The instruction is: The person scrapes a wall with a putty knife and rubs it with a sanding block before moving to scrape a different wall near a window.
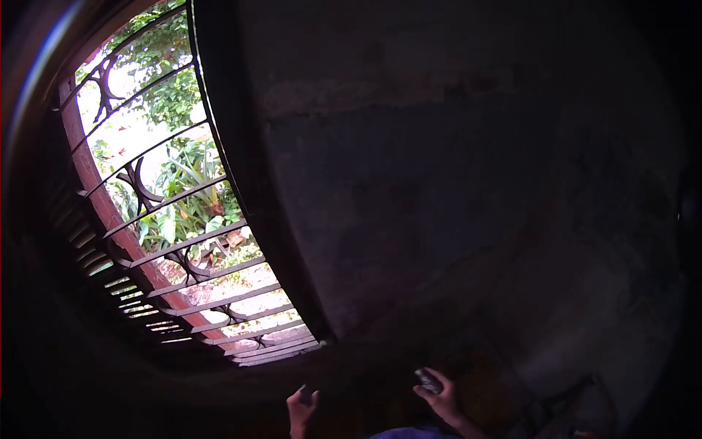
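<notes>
Holding a small dark, shiny, oblong object (429, 381) at bottom centre, the right hand (444, 404) has it tilted upper-left to lower-right, left hand (298, 414) well apart, curled, can't tell around what tbh.

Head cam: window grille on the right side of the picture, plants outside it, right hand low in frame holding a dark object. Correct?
One error: the head view shows the window grille on the left side of the picture. Plants outside it and the right hand low in frame, holding a dark object, are right.
</notes>
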`<state>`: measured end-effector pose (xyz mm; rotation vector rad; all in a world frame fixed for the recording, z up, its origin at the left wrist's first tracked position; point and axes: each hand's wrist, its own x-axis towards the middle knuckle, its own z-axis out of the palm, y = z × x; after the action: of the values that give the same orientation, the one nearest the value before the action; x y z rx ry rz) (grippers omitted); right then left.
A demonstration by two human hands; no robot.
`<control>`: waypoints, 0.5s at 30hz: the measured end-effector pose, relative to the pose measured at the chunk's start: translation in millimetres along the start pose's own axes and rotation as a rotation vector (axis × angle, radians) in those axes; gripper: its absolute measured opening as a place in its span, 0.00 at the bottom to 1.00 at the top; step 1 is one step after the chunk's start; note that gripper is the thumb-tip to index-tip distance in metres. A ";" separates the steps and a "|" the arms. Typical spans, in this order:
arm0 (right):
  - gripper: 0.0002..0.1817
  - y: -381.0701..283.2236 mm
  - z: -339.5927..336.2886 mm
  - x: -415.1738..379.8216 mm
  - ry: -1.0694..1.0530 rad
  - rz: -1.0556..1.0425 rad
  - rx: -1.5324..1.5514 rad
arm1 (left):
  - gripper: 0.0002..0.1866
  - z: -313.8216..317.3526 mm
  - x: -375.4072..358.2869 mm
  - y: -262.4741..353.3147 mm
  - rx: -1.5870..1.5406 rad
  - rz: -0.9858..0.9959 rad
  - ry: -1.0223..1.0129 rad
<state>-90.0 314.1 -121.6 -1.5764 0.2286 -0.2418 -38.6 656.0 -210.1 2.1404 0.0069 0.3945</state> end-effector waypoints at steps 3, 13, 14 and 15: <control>0.27 3.7 -42.4 -0.5 0.110 0.103 -0.032 | 0.12 33.7 42.8 50.9 -0.149 0.050 -0.023; 0.29 27.3 -131.9 31.1 0.290 0.043 -0.135 | 0.14 4.8 167.6 233.0 -0.133 0.469 -0.052; 0.30 39.5 -137.7 33.9 0.328 0.029 -0.137 | 0.14 2.1 173.2 250.2 -0.104 0.503 -0.057; 0.31 19.2 -135.0 33.0 0.338 0.067 -0.116 | 0.15 -0.9 177.7 266.6 -0.074 0.535 -0.063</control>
<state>-98.1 175.0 -138.1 -1.6332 0.5661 -0.4499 91.3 532.3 55.4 2.0592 -0.6165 0.6231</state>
